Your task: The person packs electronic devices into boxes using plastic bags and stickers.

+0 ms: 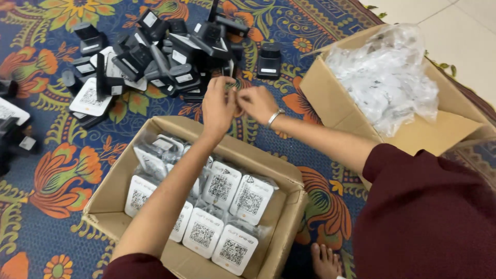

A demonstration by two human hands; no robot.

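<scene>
Hands meet beyond the near cardboard box (268, 173): left hand (218, 106) and right hand (257, 103) pinch something unidentifiable, beside the black device pile (165, 57).

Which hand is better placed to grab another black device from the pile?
Left. The left hand sits closest to the pile of black devices; the right hand is farther toward the bag-filled box.

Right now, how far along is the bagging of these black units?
Done: the near cardboard box holds rows of bagged white-faced units, with bare space at its right side. In hand: the left hand and right hand meet above the carpet on something small I cannot make out. Left: a heap of loose black units and, in the far box, clear bags.
</scene>
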